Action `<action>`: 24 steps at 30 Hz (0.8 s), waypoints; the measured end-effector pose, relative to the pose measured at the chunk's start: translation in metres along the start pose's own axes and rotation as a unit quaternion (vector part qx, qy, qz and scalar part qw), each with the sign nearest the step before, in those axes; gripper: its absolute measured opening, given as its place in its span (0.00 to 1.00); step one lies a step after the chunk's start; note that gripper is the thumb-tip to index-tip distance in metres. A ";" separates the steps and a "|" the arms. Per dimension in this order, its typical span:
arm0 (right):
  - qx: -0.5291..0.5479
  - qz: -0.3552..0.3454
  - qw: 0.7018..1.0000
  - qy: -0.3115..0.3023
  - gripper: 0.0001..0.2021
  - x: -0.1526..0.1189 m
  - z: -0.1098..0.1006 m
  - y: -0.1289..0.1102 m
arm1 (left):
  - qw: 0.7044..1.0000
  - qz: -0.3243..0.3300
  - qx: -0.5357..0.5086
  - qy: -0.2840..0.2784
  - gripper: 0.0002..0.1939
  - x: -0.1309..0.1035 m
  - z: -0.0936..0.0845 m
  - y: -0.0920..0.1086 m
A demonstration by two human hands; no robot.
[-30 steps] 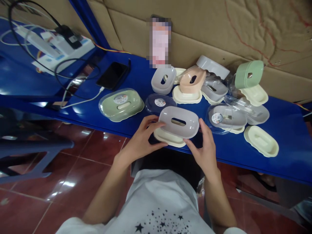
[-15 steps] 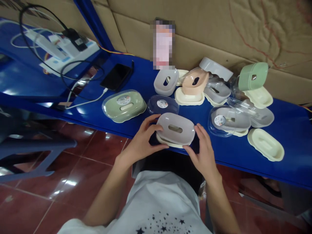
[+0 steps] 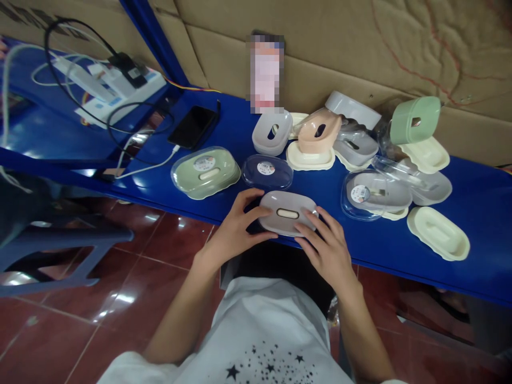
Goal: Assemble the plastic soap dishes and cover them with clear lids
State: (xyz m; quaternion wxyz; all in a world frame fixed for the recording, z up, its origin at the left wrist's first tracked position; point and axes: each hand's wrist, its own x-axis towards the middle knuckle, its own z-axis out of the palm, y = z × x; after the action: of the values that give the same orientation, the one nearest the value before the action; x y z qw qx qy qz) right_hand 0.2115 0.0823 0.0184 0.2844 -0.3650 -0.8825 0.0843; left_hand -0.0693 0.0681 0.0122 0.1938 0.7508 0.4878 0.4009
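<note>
Lowered around the cream bar point(image 3: 287, 214), the grey dish point(image 3: 285, 202) mid-frame sits between left hand point(image 3: 237, 228) and right hand point(image 3: 331, 249), both grasping its ends; I'd press evenly.

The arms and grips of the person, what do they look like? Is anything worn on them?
The left grip and right grip wear no gloves, and I can see no rings. Both forearms are bare, with no watch or bracelet showing. A white sleeve shows at the bottom left, part of a white shirt with black stars.
</note>
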 end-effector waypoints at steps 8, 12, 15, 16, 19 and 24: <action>0.038 -0.013 0.999 -0.022 0.23 0.011 -0.013 0.003 | 0.997 -0.016 0.056 -0.045 0.18 -0.010 -0.009 0.015; 0.028 -0.021 0.997 -0.065 0.28 0.056 -0.020 0.003 | 0.994 -0.061 0.086 -0.043 0.17 -0.028 -0.029 0.020; -0.018 -0.043 0.990 -0.132 0.32 0.093 -0.009 0.004 | 0.992 -0.079 0.099 -0.019 0.17 -0.040 -0.043 0.016; -0.032 -0.045 0.987 -0.148 0.32 0.102 -0.004 0.005 | 0.991 -0.084 0.104 -0.010 0.17 -0.043 -0.046 0.013; -0.068 -0.031 0.985 -0.157 0.31 0.109 0.009 0.011 | 0.989 -0.098 0.106 0.016 0.18 -0.046 -0.051 0.006; -0.056 0.028 0.994 -0.091 0.29 0.085 0.003 0.028 | 0.991 -0.101 0.086 0.031 0.19 -0.045 -0.048 -0.002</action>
State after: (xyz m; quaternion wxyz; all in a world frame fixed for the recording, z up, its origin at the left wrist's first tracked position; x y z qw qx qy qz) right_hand 0.1779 0.1618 0.0432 0.1795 -0.3960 -0.8973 0.0759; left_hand -0.1176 0.0238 0.0214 0.1530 0.6987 0.5998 0.3588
